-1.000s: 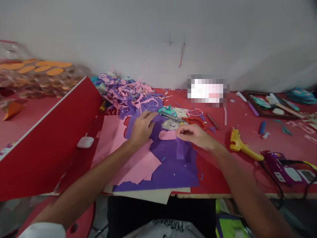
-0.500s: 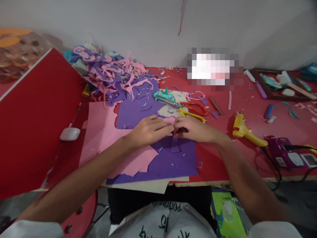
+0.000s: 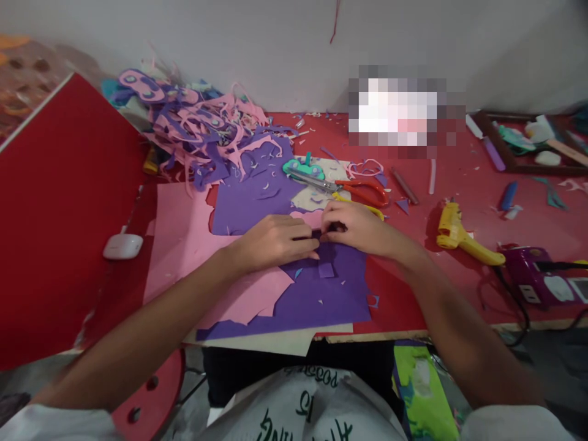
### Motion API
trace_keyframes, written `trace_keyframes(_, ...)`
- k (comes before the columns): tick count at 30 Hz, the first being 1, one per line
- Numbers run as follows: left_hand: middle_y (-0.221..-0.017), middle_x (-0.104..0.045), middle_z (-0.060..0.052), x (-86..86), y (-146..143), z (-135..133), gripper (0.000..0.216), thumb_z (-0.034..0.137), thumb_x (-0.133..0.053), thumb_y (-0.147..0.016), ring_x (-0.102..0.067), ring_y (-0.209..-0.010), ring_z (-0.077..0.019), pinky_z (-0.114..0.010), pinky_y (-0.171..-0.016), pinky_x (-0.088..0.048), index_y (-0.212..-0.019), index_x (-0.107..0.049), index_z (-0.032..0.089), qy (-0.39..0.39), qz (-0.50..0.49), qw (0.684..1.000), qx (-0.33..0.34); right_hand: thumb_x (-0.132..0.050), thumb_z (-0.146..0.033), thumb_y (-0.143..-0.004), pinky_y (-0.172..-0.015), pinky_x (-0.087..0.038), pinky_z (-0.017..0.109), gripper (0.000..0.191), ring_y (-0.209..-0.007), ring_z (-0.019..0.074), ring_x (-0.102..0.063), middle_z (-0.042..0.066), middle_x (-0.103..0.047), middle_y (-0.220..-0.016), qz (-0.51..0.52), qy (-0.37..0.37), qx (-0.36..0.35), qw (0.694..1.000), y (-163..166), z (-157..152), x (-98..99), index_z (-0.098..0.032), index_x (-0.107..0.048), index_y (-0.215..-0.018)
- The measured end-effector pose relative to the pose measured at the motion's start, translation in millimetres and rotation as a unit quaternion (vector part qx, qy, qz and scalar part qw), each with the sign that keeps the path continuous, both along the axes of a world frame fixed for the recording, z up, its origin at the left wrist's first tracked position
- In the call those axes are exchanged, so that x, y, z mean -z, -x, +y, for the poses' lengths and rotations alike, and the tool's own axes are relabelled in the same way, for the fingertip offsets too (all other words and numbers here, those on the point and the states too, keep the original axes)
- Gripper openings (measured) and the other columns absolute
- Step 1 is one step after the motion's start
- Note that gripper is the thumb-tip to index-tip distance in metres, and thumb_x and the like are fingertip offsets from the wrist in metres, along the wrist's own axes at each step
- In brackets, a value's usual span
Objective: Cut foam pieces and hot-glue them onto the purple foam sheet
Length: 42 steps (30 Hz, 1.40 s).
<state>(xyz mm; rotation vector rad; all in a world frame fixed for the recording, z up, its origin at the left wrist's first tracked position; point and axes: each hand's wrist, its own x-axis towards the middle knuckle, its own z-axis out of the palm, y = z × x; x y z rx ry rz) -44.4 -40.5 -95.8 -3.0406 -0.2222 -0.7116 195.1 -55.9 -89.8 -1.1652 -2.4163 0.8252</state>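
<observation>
My left hand (image 3: 275, 244) is closed, its fingers curled along the near side of a small scalloped pink foam piece (image 3: 307, 218). My right hand (image 3: 353, 225) pinches at the right end of that same piece; the exact grip is hidden behind my fingers. Below my fingertips a small purple foam strip (image 3: 326, 268) shows against the purple foam sheet (image 3: 328, 306). A larger pink foam sheet (image 3: 177, 245) lies partly under my left forearm. Just beyond my hands are red-handled scissors (image 3: 362, 191), a yellow-handled tool (image 3: 374, 211) and a teal foam shape (image 3: 303, 169).
A heap of pink and purple foam scraps (image 3: 197, 128) stands at the back left. On the right are a yellow glue gun (image 3: 463, 236), a purple power box (image 3: 528, 275) with cables and a dark tray (image 3: 519, 165). A white case (image 3: 123, 247) sits by the red panel (image 3: 59, 214).
My right hand has shifted slightly up and away from my left, opening a small gap between the fingertips. More of the purple strip shows. The camera view has tilted a little.
</observation>
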Motion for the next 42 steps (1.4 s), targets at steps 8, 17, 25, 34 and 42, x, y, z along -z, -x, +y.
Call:
trace_keyframes(8, -0.072, -0.065, -0.002, 0.4, 2.1, -2.4, 0.026, 0.038, -0.055, -0.103, -0.061, -0.066, -0.0127, -0.026, -0.063, -0.043, -0.104, -0.07, 0.017, 0.024, 0.001, 1.0, 0.01, -0.073, -0.016, -0.087, -0.073, -0.038, 0.029, 0.007, -0.078, 0.017, -0.056, 0.005, -0.062, -0.089, -0.006, 0.018, 0.01, 1.0, 1.6, -2.0, -5.4, -0.016, -0.071, -0.079)
trace_keyframes(17, -0.067, -0.07, -0.002, 6.3, 4.7, -0.3, 0.035, 0.038, -0.052, -0.104, -0.065, -0.06, -0.012, -0.024, -0.055, -0.043, -0.081, -0.068, 0.018, 0.032, -0.076, 0.996, -0.04, -0.073, -0.033, -0.088, -0.066, -0.039, 0.027, 0.017, -0.07, 0.0136, -0.051, 0.002, -0.058, -0.087, 0.072, 0.107, -0.028, 0.991, -4.0, -6.8, -13.0, -0.017, -0.071, -0.08)
trace_keyframes(25, -0.065, -0.07, -0.002, 8.6, 7.2, -0.7, 0.038, 0.039, -0.049, -0.105, -0.064, -0.057, -0.0116, -0.023, -0.054, -0.041, -0.082, -0.07, 0.017, 0.036, -0.045, 0.996, -0.063, -0.073, -0.029, -0.088, -0.066, -0.041, 0.027, 0.015, -0.072, 0.0138, -0.054, 0.002, -0.057, -0.085, 0.054, 0.15, -0.095, 0.983, -0.4, -9.9, -11.1, -0.016, -0.07, -0.081)
trace_keyframes(34, -0.069, -0.073, -0.003, 8.6, 7.6, -1.1, 0.029, 0.035, -0.051, -0.104, -0.066, -0.058, -0.0121, -0.023, -0.055, -0.043, -0.093, -0.072, 0.018, 0.022, -0.062, 0.996, -0.061, -0.075, -0.022, -0.088, -0.067, -0.039, 0.027, 0.009, -0.07, 0.0138, -0.054, 0.001, -0.059, -0.082, 0.009, 0.086, -0.118, 0.989, 1.5, -11.1, -1.3, -0.017, -0.072, -0.081)
trace_keyframes(42, -0.07, -0.073, -0.003, 8.1, 7.2, -0.8, 0.032, 0.036, -0.047, -0.105, -0.067, -0.061, -0.0122, -0.022, -0.056, -0.044, -0.095, -0.072, 0.019, 0.017, -0.05, 0.996, -0.069, -0.075, -0.023, -0.088, -0.069, -0.04, 0.028, 0.01, -0.072, 0.0146, -0.056, 0.002, -0.061, -0.083, 0.019, 0.1, -0.138, 0.985, 0.9, -11.7, -1.7, -0.018, -0.074, -0.08)
